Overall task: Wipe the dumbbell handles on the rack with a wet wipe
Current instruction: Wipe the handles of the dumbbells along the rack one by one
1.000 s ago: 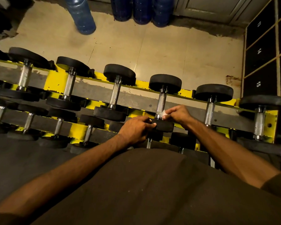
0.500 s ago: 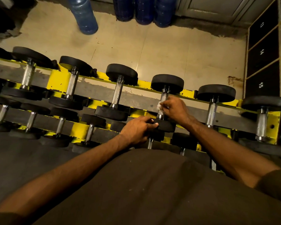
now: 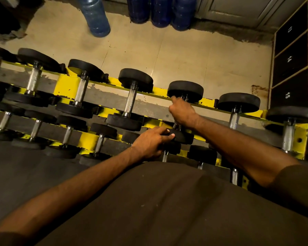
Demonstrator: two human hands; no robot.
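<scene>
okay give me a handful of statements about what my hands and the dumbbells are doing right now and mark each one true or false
1. The right hand is wrapped around the handle of a top-row dumbbell. True.
2. The left hand hangs free in the air. False: it rests on the near weight of that same dumbbell.
3. The dumbbell being gripped has been lifted off the rack. False: it sits in its slot on the yellow rack.
4. Blue water jugs stand on the floor beyond the rack. True.
5. The wet wipe is spread flat in plain view. False: it cannot be seen; the right hand covers the handle.
</scene>
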